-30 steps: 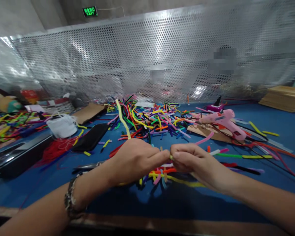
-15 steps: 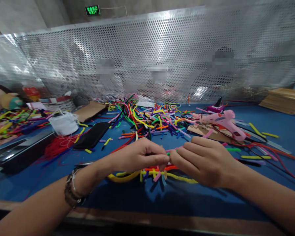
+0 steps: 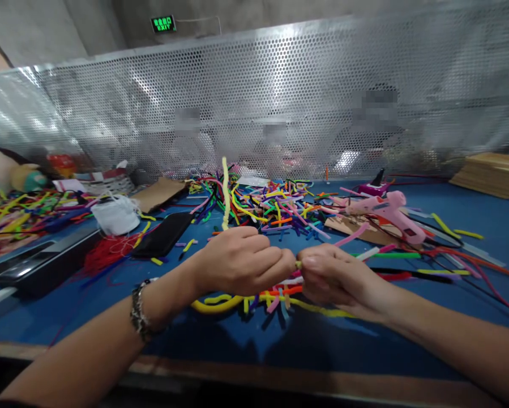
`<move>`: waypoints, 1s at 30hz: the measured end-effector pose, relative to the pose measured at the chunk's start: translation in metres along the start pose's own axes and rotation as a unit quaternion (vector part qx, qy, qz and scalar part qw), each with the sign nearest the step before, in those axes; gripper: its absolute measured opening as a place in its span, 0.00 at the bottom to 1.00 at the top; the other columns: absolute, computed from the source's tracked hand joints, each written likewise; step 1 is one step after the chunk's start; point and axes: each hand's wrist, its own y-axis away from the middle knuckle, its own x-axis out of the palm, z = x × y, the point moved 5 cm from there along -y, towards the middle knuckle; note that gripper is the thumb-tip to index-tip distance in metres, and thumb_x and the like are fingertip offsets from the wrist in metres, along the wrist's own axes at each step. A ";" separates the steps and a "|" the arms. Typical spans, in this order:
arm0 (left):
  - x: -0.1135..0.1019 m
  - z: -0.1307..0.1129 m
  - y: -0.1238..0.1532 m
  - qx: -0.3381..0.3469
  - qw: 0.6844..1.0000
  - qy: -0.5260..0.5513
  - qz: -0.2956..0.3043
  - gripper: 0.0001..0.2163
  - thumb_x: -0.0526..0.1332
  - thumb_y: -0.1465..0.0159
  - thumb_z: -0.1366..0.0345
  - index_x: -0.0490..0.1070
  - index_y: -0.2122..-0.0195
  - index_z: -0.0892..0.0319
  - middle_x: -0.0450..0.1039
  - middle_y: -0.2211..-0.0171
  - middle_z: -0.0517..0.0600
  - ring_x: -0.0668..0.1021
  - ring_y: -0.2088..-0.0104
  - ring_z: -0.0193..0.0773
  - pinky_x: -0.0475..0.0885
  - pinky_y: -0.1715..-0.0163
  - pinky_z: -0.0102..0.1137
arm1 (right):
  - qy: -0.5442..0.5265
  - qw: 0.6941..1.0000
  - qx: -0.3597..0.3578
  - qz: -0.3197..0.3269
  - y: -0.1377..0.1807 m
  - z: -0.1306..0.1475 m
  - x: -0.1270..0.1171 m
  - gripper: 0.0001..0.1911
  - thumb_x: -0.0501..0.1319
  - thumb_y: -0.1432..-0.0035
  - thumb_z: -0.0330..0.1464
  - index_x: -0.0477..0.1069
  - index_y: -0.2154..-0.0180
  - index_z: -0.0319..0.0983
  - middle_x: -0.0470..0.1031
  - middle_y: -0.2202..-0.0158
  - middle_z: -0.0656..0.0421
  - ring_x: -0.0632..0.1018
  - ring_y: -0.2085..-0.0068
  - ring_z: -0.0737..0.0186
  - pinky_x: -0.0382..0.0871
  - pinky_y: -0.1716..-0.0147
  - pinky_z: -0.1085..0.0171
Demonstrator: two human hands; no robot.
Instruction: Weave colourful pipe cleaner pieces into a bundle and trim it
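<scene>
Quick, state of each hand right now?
Left hand: closed, holding a pale yellow fuzzy stem.
Right hand: closed, pinching a yellowish bit between the hands.

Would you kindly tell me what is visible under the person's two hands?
Under the left hand and right hand, crossed colourful fuzzy strips show, with yellow strips reaching out to both sides. What the hands cover cannot be seen.

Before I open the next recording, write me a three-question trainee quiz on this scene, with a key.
1. Fill in: the pale-yellow fuzzy pipe cleaner sticks up beyond the ____ hand.
2. Which lies nearest the right hand: A, white cloth mask; B, pink plastic glue gun; C, flat black pouch?
3. True or false: both hands lie flat, fingers spread, on the blue tabletop.

Key: 1. left hand; 2. B; 3. False, both are curled closed.
</scene>
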 end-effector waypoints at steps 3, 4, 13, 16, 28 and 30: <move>-0.001 0.007 0.000 -0.007 1.000 -0.012 -0.012 0.10 0.47 0.37 0.73 0.65 0.72 0.62 0.60 0.86 0.40 0.61 0.85 0.28 0.53 0.83 0.27 | -0.042 0.999 -0.008 0.021 0.000 0.004 0.000 0.18 0.55 0.48 0.38 0.57 0.84 0.38 0.48 0.92 0.71 0.46 0.90 0.77 0.40 0.87 0.70; 0.000 0.010 0.003 -0.016 1.000 -0.015 -0.016 0.10 0.47 0.37 0.72 0.65 0.72 0.62 0.61 0.86 0.40 0.61 0.84 0.28 0.53 0.83 0.27 | -0.044 0.999 -0.014 0.021 0.001 0.007 -0.001 0.19 0.56 0.48 0.38 0.56 0.85 0.38 0.48 0.93 0.71 0.46 0.90 0.77 0.40 0.87 0.69; 0.043 0.068 0.047 -0.307 0.912 0.249 0.112 0.15 0.45 0.37 0.64 0.69 0.71 0.62 0.64 0.81 0.44 0.64 0.79 0.27 0.58 0.78 0.21 | 0.071 0.984 -0.101 -0.127 -0.001 0.043 -0.049 0.17 0.51 0.46 0.40 0.54 0.82 0.40 0.46 0.94 0.70 0.47 0.88 0.73 0.45 0.85 0.68; 0.047 0.081 0.062 -0.409 0.822 0.365 0.154 0.16 0.45 0.39 0.60 0.69 0.69 0.63 0.55 0.84 0.42 0.59 0.82 0.27 0.55 0.81 0.22 | 0.089 0.962 -0.140 -0.218 0.004 0.058 -0.074 0.14 0.49 0.44 0.38 0.54 0.80 0.41 0.45 0.93 0.70 0.46 0.88 0.71 0.44 0.85 0.67; 0.054 0.101 0.099 -0.556 0.663 0.493 0.093 0.16 0.49 0.42 0.53 0.63 0.75 0.61 0.46 0.87 0.39 0.52 0.86 0.27 0.49 0.85 0.23 | 0.123 0.937 -0.210 -0.251 0.015 0.081 -0.082 0.10 0.49 0.43 0.34 0.58 0.76 0.41 0.47 0.91 0.70 0.48 0.87 0.72 0.48 0.84 0.68; 0.053 0.108 0.104 -0.596 0.661 0.452 0.060 0.15 0.45 0.40 0.55 0.61 0.75 0.60 0.43 0.87 0.39 0.51 0.86 0.27 0.50 0.85 0.23 | 0.121 0.940 -0.205 -0.244 0.013 0.079 -0.081 0.08 0.51 0.44 0.37 0.61 0.72 0.40 0.51 0.91 0.70 0.52 0.87 0.73 0.48 0.85 0.69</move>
